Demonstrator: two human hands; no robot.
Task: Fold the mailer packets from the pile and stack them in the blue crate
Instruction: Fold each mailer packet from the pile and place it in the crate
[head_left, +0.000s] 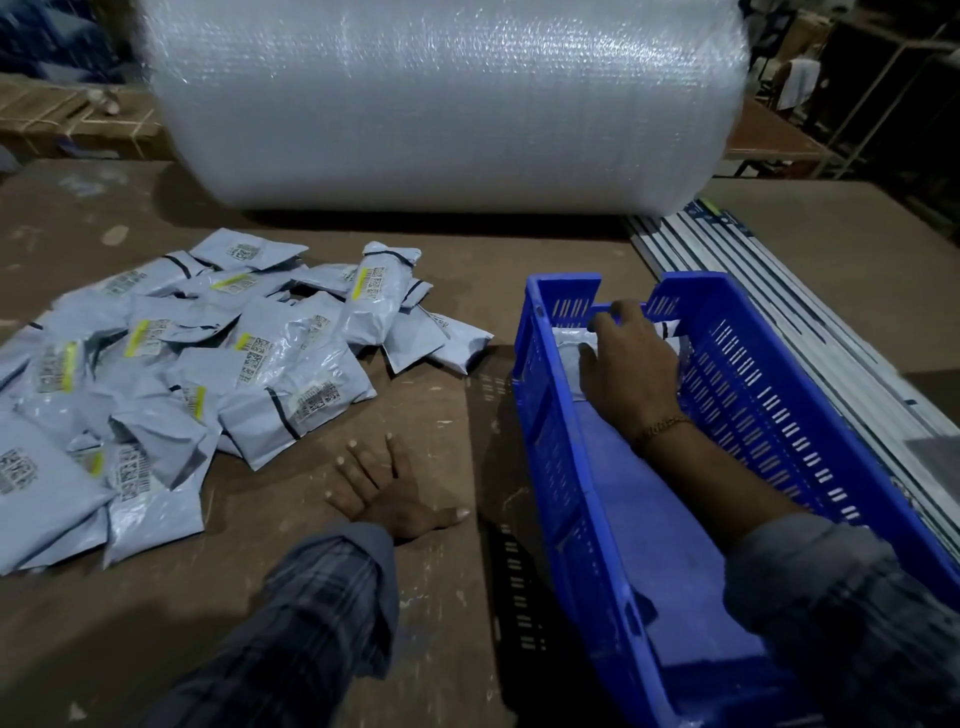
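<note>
Brown table (441, 415): your right hand (631, 364) presses a folded packet (571, 343) at the blue crate's (779, 395) far end; left hand (384, 493) rests flat, fingers spread, near the pile (182, 364).

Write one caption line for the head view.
Right hand sets a packet in the blue crate; left hand rests flat on the table beside the pile.

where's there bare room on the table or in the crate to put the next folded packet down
Inside the blue crate, the near floor behind the right hand is bare; the far end holds a packet. On the table, a bare strip runs between the pile and the crate, partly taken by the flat left hand. The table's left side is crowded with packets.
</note>
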